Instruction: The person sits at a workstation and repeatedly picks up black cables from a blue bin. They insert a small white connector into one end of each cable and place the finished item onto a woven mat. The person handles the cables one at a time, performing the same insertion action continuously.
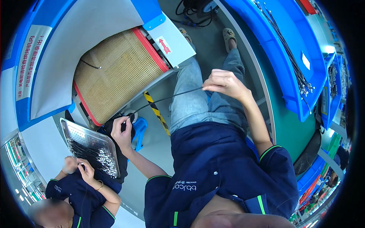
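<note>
A thin black cable (163,99) runs in a slight curve between my two hands, above my lap. My right hand (227,84) pinches one end of it between thumb and fingers. At the other end, my left hand (122,132) has its fingertips closed on the cable, close to the lower edge of a mesh conveyor belt (118,72). The tip inside each hand is hidden by the fingers. Another short black cable (90,64) lies on the mesh belt, near its far left side.
A co-worker (89,193) sits at lower left, hands over a metal tray (68,131) of black cables. A blue stool (140,131) stands beyond my left forearm. On the right, a green-topped table (285,133) carries a blue bin (281,60) with long black cables.
</note>
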`<state>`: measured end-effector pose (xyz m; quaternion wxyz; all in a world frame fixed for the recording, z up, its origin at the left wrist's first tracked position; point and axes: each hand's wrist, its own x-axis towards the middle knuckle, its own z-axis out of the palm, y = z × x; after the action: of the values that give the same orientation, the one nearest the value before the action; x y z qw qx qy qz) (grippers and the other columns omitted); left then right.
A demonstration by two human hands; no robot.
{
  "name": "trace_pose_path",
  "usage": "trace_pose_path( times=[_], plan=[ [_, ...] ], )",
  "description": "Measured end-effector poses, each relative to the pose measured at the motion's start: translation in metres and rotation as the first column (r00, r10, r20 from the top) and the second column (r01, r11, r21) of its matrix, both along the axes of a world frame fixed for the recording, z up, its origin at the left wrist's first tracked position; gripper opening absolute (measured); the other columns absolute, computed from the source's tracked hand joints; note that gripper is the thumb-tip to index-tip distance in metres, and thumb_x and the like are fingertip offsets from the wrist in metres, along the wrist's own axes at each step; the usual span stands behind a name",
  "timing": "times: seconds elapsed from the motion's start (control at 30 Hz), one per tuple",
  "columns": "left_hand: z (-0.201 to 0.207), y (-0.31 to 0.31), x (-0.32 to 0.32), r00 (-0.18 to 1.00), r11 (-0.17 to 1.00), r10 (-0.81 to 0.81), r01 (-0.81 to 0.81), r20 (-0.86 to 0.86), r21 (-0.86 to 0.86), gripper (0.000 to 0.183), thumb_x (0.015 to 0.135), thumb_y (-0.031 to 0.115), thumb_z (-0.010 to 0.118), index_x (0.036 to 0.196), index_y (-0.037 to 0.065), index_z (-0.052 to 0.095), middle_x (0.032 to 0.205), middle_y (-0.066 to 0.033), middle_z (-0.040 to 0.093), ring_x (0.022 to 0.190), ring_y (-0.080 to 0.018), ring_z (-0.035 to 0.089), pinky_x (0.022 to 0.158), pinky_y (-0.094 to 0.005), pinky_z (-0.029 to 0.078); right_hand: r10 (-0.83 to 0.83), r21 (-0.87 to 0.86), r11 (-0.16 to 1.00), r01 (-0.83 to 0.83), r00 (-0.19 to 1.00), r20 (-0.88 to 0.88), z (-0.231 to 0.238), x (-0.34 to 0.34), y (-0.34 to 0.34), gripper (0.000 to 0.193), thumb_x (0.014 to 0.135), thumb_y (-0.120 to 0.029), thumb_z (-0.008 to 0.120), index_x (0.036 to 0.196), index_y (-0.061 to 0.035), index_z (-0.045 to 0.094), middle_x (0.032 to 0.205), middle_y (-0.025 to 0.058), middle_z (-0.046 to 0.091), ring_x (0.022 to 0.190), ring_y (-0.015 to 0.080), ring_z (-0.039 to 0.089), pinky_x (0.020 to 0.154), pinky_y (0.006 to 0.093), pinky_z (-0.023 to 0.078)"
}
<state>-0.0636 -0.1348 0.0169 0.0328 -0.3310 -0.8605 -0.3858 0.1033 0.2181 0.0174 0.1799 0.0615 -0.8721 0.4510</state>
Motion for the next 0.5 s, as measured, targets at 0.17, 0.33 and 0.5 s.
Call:
trace_pose_path(
  times=[0.17, 0.33, 0.5],
  plan=[
    [-0.003, 0.002, 0.001, 1.000, 1.000, -0.004, 0.004, -0.010, 0.014, 0.010, 0.075, -0.005, 0.067, 0.084, -0.001, 0.062, 0.077, -0.0081, 0.063, 0.068, -0.0162, 0.059, 0.065, -0.0265, 0.046, -0.007, 0.014, 1.000, 0.007, 1.000, 0.021, -0.002, 0.001, 0.001, 0.015, 0.072, -0.009, 0.075, 0.078, -0.0027, 0.063, 0.070, 0.0058, 0.060, 0.062, 0.0192, 0.054, 0.056, 0.0307, 0.044],
    [-0.003, 0.000, -0.006, 1.000, 1.000, 0.013, -0.013, -0.001, -0.023, 0.014, 0.073, -0.007, 0.067, 0.084, -0.001, 0.061, 0.078, -0.0093, 0.063, 0.071, -0.0198, 0.061, 0.066, -0.0288, 0.049, -0.004, 0.037, 0.999, 0.003, 0.999, 0.043, -0.001, -0.004, 0.000, 0.016, 0.073, -0.011, 0.074, 0.078, -0.0029, 0.061, 0.069, 0.0066, 0.057, 0.064, 0.0211, 0.055, 0.058, 0.0325, 0.045],
    [-0.008, 0.011, -0.035, 1.000, 1.000, 0.000, 0.001, 0.005, -0.027, 0.011, 0.075, -0.003, 0.066, 0.085, 0.000, 0.062, 0.078, -0.0094, 0.063, 0.070, -0.0200, 0.060, 0.067, -0.0289, 0.048, -0.021, 0.076, 0.997, 0.016, 0.997, 0.071, -0.009, -0.012, -0.003, 0.015, 0.071, -0.008, 0.074, 0.077, -0.0036, 0.060, 0.068, 0.0068, 0.055, 0.064, 0.0221, 0.056, 0.056, 0.0328, 0.044]
  ],
)
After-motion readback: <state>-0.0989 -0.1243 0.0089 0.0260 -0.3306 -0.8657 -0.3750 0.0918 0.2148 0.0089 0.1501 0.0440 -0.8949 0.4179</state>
